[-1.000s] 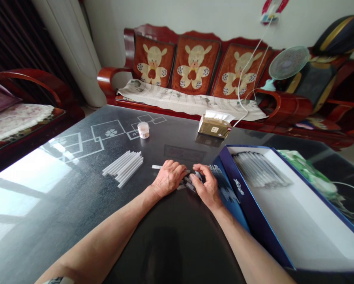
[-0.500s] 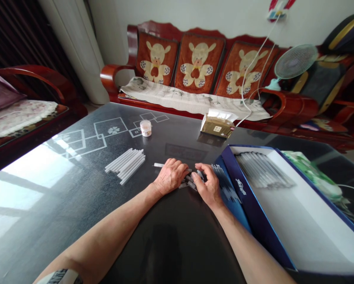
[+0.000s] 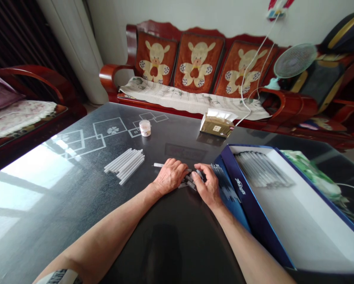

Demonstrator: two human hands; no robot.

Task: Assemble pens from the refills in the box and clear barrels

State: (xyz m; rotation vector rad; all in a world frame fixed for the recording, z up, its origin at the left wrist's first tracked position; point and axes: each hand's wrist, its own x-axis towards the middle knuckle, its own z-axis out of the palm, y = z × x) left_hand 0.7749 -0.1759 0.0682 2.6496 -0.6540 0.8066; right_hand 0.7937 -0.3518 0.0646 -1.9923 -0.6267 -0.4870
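Observation:
My left hand (image 3: 171, 174) is closed, palm down, round a slim white stick (image 3: 158, 165) whose thin-tipped end juts out to the left. Close beside it, my right hand (image 3: 208, 184) has thumb and fingers curled about a short grey cap-like piece (image 3: 199, 173). Under and between the hands lies a small pile of similar grey pieces (image 3: 190, 183), partly hidden by the fingers. Left of my hands, several white sticks (image 3: 126, 165) rest side by side on the dark table (image 3: 156, 244).
An open blue box (image 3: 301, 221) on the right holds many clear tubes (image 3: 262, 169). More thin sticks (image 3: 226, 183) lie on its blue flap. Farther back stand a small lidded tub (image 3: 145, 128) and a tissue pack (image 3: 216, 124). A green-and-white packet (image 3: 313, 175) lies beyond the box.
Both hands stay almost in place over the grey pieces. The whole view has shifted very slightly.

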